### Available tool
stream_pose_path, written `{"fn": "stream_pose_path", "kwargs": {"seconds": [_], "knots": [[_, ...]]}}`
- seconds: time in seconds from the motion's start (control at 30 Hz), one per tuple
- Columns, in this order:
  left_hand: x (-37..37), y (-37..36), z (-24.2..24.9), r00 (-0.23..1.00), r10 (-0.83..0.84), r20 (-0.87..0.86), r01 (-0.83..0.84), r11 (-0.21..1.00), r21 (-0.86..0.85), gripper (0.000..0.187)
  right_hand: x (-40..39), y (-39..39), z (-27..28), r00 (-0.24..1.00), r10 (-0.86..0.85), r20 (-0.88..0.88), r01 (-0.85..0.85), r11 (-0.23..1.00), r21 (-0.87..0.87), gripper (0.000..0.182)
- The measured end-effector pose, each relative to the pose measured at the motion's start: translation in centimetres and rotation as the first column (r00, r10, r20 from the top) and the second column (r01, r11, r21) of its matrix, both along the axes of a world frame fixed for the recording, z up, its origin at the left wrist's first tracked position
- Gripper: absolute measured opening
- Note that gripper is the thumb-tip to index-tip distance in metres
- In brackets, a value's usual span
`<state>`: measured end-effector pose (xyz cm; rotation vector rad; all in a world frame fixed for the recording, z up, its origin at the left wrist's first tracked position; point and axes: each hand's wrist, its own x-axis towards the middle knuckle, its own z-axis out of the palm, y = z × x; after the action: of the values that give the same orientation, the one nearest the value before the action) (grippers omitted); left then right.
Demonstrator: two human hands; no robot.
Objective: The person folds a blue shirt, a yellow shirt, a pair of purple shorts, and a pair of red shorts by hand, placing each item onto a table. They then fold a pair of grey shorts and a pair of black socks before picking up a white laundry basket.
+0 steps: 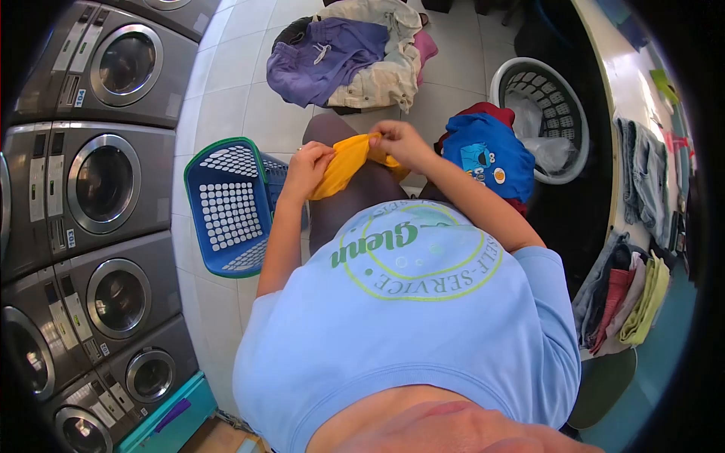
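Over my lap, a yellow piece of cloth (343,167) is stretched between my two hands; its folds hide what kind of garment it is. My left hand (310,167) pinches its left side, fingers closed. At the upper right edge of the cloth, my right hand (405,145) grips with thumb and fingers together. Beyond my knees lies a clothes pile with purple shorts (332,57) and a cream buttoned garment (381,79). To the right of my right hand, a blue printed shirt (483,155) rests over dark red cloth (495,115).
A blue laundry basket with a green rim (198,219) stands on the tiled floor at left. A white round basket (580,128) holding clear plastic is at right. Front-loading machines (106,183) line the left side. Folded clothes (642,298) lie along the right.
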<state>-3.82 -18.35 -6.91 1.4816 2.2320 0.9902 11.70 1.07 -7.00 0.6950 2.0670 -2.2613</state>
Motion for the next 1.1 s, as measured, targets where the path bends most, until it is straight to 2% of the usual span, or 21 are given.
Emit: {"fn": "stream_pose_path", "kwargs": {"seconds": [0.03, 0.1, 0.13, 0.27, 0.3, 0.37, 0.4, 0.43, 0.5, 0.53, 0.6, 0.63, 0.67, 0.7, 0.77, 0.83, 0.93, 1.03, 1.1], "knots": [[0.0, 0.4, 0.2, 0.998, 0.019, 0.052, -0.018, 0.999, -0.031, 0.010, -0.1, 0.5, 0.3, 0.995, -0.095, -0.038, 0.089, 0.985, -0.146, 0.019], [0.1, 1.5, 0.9, 0.986, 0.062, 0.156, -0.048, 0.995, -0.090, 0.008, 0.0, 1.2, 1.8, 0.975, -0.222, -0.008, 0.208, 0.922, -0.328, 0.014], [-0.1, 2.1, 1.2, 0.970, 0.088, 0.226, -0.085, 0.996, -0.022, 0.007, -0.1, 1.6, 2.9, 0.959, -0.284, 0.014, 0.264, 0.873, -0.411, 0.013], [-0.1, 4.9, 4.3, 0.870, 0.110, 0.480, -0.244, 0.943, 0.227, 0.010, 0.1, 3.7, 5.8, 0.899, -0.417, -0.137, 0.329, 0.847, -0.417, 0.017], [0.0, 5.6, 5.9, 0.841, 0.101, 0.532, -0.288, 0.915, 0.282, 0.011, 0.3, 4.5, 6.0, 0.888, -0.411, -0.206, 0.292, 0.851, -0.437, 0.017], [0.1, 7.0, 7.8, 0.859, 0.109, 0.500, -0.294, 0.905, 0.307, 0.011, 0.8, 6.2, 6.4, 0.851, -0.395, -0.345, 0.210, 0.859, -0.467, 0.016], [0.2, 8.0, 8.0, 0.866, 0.105, 0.489, -0.299, 0.893, 0.337, 0.011, 0.9, 6.4, 7.7, 0.846, -0.400, -0.352, 0.240, 0.876, -0.418, 0.015], [0.3, 8.8, 8.4, 0.874, 0.102, 0.475, -0.302, 0.880, 0.367, 0.011, 1.1, 6.2, 8.9, 0.868, -0.358, -0.345, 0.236, 0.908, -0.346, 0.015], [0.6, 9.8, 9.4, 0.938, 0.081, 0.336, -0.202, 0.917, 0.344, 0.011, 1.5, 5.7, 11.1, 0.905, -0.277, -0.323, 0.222, 0.955, -0.197, 0.014], [0.9, 10.2, 9.8, 0.962, 0.065, 0.265, -0.152, 0.933, 0.325, 0.012, 1.7, 5.3, 12.0, 0.961, -0.136, -0.240, 0.106, 0.985, -0.134, 0.015], [1.5, 11.2, 10.2, 0.967, 0.014, 0.254, -0.100, 0.938, 0.331, 0.012, 1.7, 4.2, 13.0, 0.988, 0.151, -0.040, -0.152, 0.987, -0.049, 0.018], [2.2, 11.8, 11.1, 0.969, -0.011, 0.248, -0.075, 0.940, 0.334, 0.012, 1.0, 3.6, 12.9, 0.991, 0.135, 0.027, -0.135, 0.991, 0.005, 0.019], [3.8, 12.0, 12.1, 0.885, -0.106, 0.454, -0.051, 0.946, 0.320, 0.012, -0.1, 2.9, 12.2, 0.989, 0.114, 0.091, -0.120, 0.991, 0.061, 0.020], [6.0, 11.5, 14.3, 0.749, -0.188, 0.635, -0.024, 0.950, 0.311, 0.012, -0.8, 2.4, 10.8, 0.984, 0.090, 0.153, -0.109, 0.987, 0.117, 0.021], [8.6, 9.7, 17.2, 0.716, -0.406, 0.568, 0.314, 0.914, 0.257, 0.013, -1.8, 2.6, 9.3, 0.991, -0.008, 0.134, -0.011, 0.990, 0.141, 0.021], [10.3, 8.8, 19.1, 0.473, -0.781, 0.408, 0.643, 0.623, 0.445, 0.013, -2.9, 3.4, 9.1, 0.992, -0.117, 0.039, 0.112, 0.989, 0.101, 0.022], [10.3, 9.0, 20.1, 0.129, -0.864, 0.486, 0.832, 0.361, 0.421, 0.013, -4.2, 4.6, 10.0, 0.955, -0.263, -0.135, 0.262, 0.965, -0.027, 0.022], [10.0, 9.9, 15.1, 0.571, -0.786, 0.237, 0.800, 0.597, 0.050, 0.012, -6.2, 5.9, 11.9, 0.883, -0.363, -0.296, 0.328, 0.931, -0.161, 0.023], [11.0, 10.4, 12.0, 0.793, -0.608, 0.038, 0.564, 0.710, -0.422, 0.014, -7.8, 6.8, 13.5, 0.827, -0.407, -0.387, 0.337, 0.911, -0.238, 0.023]]}}
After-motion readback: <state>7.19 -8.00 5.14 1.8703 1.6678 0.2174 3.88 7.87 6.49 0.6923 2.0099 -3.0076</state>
